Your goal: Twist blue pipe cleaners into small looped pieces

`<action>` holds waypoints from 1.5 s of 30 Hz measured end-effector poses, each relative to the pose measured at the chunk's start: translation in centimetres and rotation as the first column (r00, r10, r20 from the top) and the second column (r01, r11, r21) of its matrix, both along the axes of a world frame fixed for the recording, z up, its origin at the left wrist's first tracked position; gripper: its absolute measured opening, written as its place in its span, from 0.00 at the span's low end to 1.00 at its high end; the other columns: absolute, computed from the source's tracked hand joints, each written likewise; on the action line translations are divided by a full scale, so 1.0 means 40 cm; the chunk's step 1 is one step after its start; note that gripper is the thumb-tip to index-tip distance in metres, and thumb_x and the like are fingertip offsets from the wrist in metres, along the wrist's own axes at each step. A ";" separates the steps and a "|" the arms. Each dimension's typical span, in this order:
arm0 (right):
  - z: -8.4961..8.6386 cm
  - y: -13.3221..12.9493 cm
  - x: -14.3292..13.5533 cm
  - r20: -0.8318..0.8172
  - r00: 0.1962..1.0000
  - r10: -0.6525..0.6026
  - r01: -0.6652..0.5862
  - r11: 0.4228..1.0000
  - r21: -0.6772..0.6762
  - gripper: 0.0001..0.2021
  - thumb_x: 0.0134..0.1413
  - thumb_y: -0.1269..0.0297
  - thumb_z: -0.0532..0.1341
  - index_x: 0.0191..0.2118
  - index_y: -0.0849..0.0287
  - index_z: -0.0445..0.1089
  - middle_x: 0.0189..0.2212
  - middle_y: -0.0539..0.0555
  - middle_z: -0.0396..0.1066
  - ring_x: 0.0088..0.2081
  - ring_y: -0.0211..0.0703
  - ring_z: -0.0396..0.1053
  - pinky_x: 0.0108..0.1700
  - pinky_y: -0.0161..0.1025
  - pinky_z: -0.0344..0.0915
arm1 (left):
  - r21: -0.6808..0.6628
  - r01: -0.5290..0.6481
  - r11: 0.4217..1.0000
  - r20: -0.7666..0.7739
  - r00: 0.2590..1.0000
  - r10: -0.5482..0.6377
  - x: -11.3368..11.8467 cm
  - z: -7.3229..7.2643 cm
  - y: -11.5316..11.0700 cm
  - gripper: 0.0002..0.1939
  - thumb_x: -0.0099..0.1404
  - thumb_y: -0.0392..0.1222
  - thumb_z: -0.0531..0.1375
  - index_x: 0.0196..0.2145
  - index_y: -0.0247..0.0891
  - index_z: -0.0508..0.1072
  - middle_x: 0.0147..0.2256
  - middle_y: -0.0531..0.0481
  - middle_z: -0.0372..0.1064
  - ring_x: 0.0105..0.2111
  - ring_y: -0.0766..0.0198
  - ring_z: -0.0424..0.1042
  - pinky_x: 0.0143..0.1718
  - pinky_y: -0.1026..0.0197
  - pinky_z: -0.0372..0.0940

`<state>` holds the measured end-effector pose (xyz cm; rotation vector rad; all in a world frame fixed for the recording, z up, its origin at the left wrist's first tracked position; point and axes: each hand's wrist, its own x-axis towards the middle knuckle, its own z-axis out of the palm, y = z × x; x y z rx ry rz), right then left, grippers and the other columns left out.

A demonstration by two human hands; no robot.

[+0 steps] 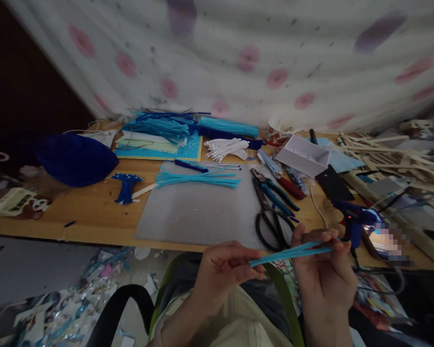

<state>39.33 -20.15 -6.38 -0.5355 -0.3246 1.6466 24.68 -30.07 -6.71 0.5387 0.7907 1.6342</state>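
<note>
Several light-blue pipe cleaners (289,253) stretch between my two hands, just off the front edge of the table. My left hand (227,265) pinches their left end between thumb and fingers. At the other end, my right hand (323,270) holds them with fingertips and thumb, palm turned up. Behind the hands, more light-blue pipe cleaners (198,179) lie fanned out on a grey mat (202,217). Black-handled scissors (271,217) and blue-handled pliers (278,193) rest at the mat's right side.
A glue gun (356,217) and a lit phone (383,241) sit at the right. A white box (304,155), wooden sticks (390,144) and white stems (226,148) are farther back. On the left are a dark-blue leaf-shaped piece (77,159) and a small blue bundle (126,187).
</note>
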 end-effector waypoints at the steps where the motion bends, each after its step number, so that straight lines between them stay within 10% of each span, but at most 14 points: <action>1: -0.001 0.001 0.001 0.004 1.000 -0.001 0.001 1.000 -0.013 0.11 0.39 0.70 0.75 0.30 0.56 0.73 0.27 0.40 0.77 0.30 0.29 0.75 0.52 0.33 0.72 | 0.010 0.031 0.999 0.027 0.999 -0.031 0.000 -0.002 0.001 0.11 0.53 0.47 0.72 0.34 0.42 0.83 0.28 0.53 0.75 0.27 0.70 0.76 0.32 0.70 0.72; 19: -0.019 -0.002 0.015 0.036 0.981 0.189 -0.185 0.977 -0.104 0.11 0.37 0.59 0.76 0.22 0.54 0.73 0.27 0.43 0.79 0.30 0.34 0.77 0.47 0.35 0.75 | 0.267 0.233 0.935 0.130 0.953 -0.275 -0.005 -0.060 0.018 0.09 0.54 0.45 0.71 0.33 0.39 0.83 0.25 0.50 0.74 0.23 0.68 0.76 0.26 0.68 0.71; 27: -0.035 0.013 0.066 0.123 0.832 0.541 -0.520 0.838 -0.165 0.19 0.43 0.57 0.71 0.11 0.56 0.69 0.31 0.55 0.81 0.39 0.52 0.79 0.47 0.53 0.75 | 0.080 0.444 0.893 -0.180 0.887 -0.425 -0.083 -0.028 0.005 0.08 0.52 0.47 0.72 0.30 0.43 0.83 0.24 0.48 0.76 0.22 0.65 0.75 0.26 0.65 0.70; 31: -0.056 0.008 0.090 0.086 0.836 0.542 -0.530 0.838 -0.128 0.16 0.42 0.66 0.71 0.11 0.57 0.68 0.32 0.54 0.81 0.40 0.52 0.78 0.49 0.57 0.73 | -0.075 0.494 0.866 -0.406 0.778 -0.479 -0.119 -0.007 -0.004 0.07 0.53 0.48 0.70 0.31 0.47 0.83 0.28 0.46 0.79 0.28 0.61 0.77 0.32 0.62 0.71; 45: -0.035 -0.021 0.045 0.041 0.923 0.383 -0.376 0.920 -0.113 0.15 0.44 0.63 0.72 0.15 0.57 0.68 0.28 0.46 0.77 0.34 0.39 0.75 0.45 0.45 0.74 | -0.255 0.489 0.834 -0.350 0.757 -0.552 -0.097 -0.024 -0.005 0.09 0.49 0.43 0.72 0.28 0.38 0.81 0.24 0.47 0.78 0.24 0.65 0.75 0.27 0.67 0.65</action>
